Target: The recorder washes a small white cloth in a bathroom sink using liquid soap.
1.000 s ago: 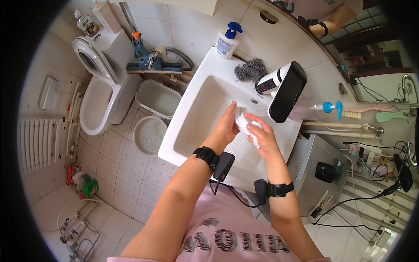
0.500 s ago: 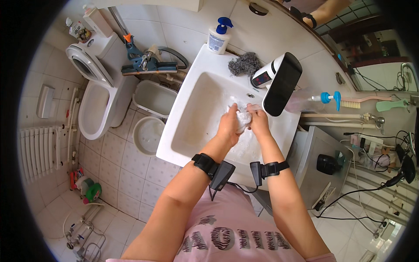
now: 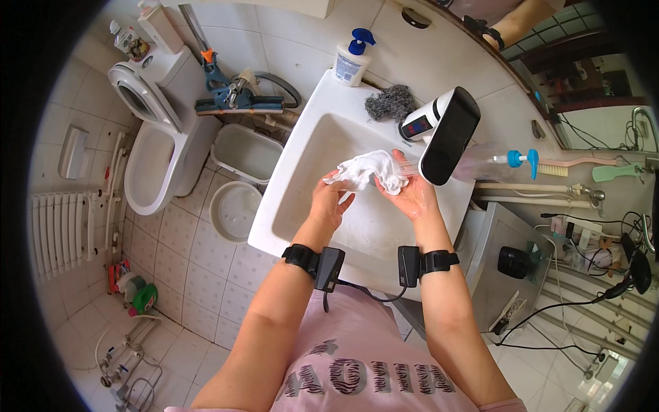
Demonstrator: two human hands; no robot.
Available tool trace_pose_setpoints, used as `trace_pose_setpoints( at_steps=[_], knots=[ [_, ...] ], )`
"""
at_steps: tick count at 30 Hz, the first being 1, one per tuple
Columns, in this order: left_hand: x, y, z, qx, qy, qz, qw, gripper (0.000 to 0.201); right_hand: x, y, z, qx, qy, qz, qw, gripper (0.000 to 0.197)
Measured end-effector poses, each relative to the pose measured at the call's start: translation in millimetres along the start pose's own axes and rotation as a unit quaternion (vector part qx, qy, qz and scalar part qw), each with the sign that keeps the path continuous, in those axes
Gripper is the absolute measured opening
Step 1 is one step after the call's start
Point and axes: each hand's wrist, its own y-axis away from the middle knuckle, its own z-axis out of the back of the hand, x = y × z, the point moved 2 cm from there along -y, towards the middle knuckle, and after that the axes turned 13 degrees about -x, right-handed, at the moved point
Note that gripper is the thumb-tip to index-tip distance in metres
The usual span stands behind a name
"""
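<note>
A wet white cloth (image 3: 364, 169) is spread between my two hands over the sink (image 3: 302, 180), its folds hanging loosely. My left hand (image 3: 329, 201) grips the cloth's left end, thumb toward me. My right hand (image 3: 417, 198) holds the right end, palm turned up, with some fingers hidden under the fabric. Water streams from the faucet (image 3: 449, 134) onto the cloth beside my right fingers. Whether the piece is a sock or a plain rag I cannot tell.
On the sink's back rim stand a pump bottle (image 3: 351, 60) and a grey scouring ball (image 3: 389, 104). A clear bottle with a blue pump (image 3: 491, 163) lies right of the faucet. Left below are a round basin (image 3: 235, 213), a grey bin (image 3: 247, 154) and the toilet (image 3: 152, 165).
The cloth was bunched between both hands; now it is stretched out wider. My left hand has moved left and my right hand slightly right, so they are farther apart.
</note>
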Motion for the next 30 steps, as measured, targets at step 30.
trace_pose_setpoints(
  at_steps=[30],
  knots=[
    [40.3, 23.4, -62.5, 0.129, -0.029, 0.126, 0.983, 0.036, -34.4, 53.1, -4.8, -0.078, 0.603, 0.515, 0.604, 0.018]
  ],
)
